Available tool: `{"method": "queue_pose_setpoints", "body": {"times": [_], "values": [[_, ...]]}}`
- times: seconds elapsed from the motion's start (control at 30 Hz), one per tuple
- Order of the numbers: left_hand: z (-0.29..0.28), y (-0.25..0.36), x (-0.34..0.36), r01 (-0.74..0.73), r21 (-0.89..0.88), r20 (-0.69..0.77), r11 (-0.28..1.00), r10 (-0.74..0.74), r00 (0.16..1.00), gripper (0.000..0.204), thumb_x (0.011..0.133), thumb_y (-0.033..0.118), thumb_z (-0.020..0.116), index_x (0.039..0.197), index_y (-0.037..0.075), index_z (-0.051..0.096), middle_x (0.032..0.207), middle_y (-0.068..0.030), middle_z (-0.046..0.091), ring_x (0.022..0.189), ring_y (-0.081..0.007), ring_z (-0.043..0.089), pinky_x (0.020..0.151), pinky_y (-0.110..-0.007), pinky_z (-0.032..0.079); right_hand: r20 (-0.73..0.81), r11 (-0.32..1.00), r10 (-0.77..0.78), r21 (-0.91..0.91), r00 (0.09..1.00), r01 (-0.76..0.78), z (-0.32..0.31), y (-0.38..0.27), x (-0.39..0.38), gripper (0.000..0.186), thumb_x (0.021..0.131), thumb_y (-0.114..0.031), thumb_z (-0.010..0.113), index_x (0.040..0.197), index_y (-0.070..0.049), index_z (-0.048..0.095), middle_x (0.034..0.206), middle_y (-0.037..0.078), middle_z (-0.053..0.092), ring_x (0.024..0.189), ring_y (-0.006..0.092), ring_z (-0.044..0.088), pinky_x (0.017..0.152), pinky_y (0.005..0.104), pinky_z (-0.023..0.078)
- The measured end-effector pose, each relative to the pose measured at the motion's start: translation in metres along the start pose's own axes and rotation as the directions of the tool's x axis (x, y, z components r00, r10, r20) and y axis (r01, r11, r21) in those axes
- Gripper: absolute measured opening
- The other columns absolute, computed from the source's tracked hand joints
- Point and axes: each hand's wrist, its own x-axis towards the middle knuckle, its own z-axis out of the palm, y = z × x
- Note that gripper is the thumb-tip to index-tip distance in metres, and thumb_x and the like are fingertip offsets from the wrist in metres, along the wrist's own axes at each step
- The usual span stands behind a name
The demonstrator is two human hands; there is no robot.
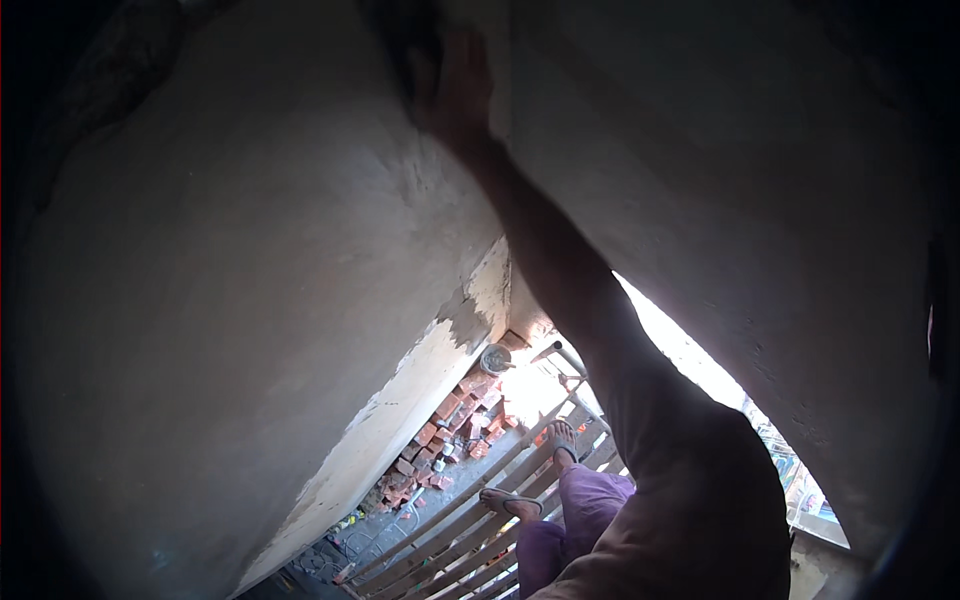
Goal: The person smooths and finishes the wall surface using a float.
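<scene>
Right hand [455, 95] raised flat against the grey plastered wall [250, 250], fingers [470, 55] spread wide, gripping nothing. Below the wall, 2 sandalled feet [535, 480] on wooden slats [450, 530], broken bricks [440, 445] beyond. Left hand unseen.

Your right hand [455, 90] presses flat against the grey plastered wall [250, 280] far above; your sandalled feet [515, 503] stand on wooden planks [450, 540] below.

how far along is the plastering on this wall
Done: most of the wall face looks coated in smooth grey plaster. In hand: the right hand presses flat against the wall near the top; whether it holds a tool cannot be told. Left: the lower edge strip is patchy and flaking. The left hand is out of view.
</scene>
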Motion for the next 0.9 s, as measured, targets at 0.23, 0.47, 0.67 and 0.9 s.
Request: {"method": "queue_pose_setpoints", "body": {"times": [0.23,0.47,0.67,0.9], "values": [[0.028,0.050,-0.122,0.371,-0.212,-0.016,0.904,-0.383,0.924,0.051,0.108,0.039,0.044,0.140,0.001,0.052,0.140,-0.0207,0.051,0.130,-0.0381,0.047,0.108,-0.050,0.038,0.029,0.911,0.407,-0.082,0.913,-0.404,-0.026,0.054,-0.167,0.031,0.102,-0.023,0.054,0.125,-0.004,0.053,0.111,0.023,0.058,0.105,0.0433,0.057,0.090,0.0524,0.044],[0.041,0.102,-0.179,0.686,-0.342,0.100,0.642,-0.701,0.706,0.047,0.107,0.037,0.047,0.137,0.001,0.054,0.133,-0.0196,0.056,0.122,-0.0376,0.053,0.103,-0.048,0.042,0.157,0.975,0.198,0.073,0.968,-0.211,-0.010,-0.041,-0.159,0.033,0.096,-0.015,0.061,0.122,0.002,0.051,0.108,0.025,0.056,0.098,0.0451,0.055,0.083,0.0514,0.047],[0.063,0.145,-0.232,0.854,-0.435,0.255,0.285,-0.871,0.420,0.044,0.106,0.034,0.049,0.134,0.002,0.056,0.126,-0.0186,0.061,0.115,-0.0372,0.058,0.099,-0.046,0.045,-0.021,0.996,-0.056,-0.077,0.998,0.054,0.003,0.008,-0.008,0.039,0.093,-0.021,0.066,0.123,0.001,0.052,0.113,0.025,0.057,0.105,0.0463,0.055,0.087,0.0531,0.047],[0.112,0.218,-0.246,0.844,-0.504,0.432,-0.182,-0.900,0.064,0.040,0.105,0.031,0.052,0.131,0.002,0.058,0.119,-0.0175,0.066,0.108,-0.0367,0.064,0.095,-0.043,0.049,0.194,0.794,0.608,-0.144,0.770,-0.591,-0.063,0.084,-0.210,0.034,0.098,-0.017,0.060,0.127,-0.001,0.054,0.113,0.021,0.058,0.110,0.0401,0.058,0.094,0.0489,0.045]]}}
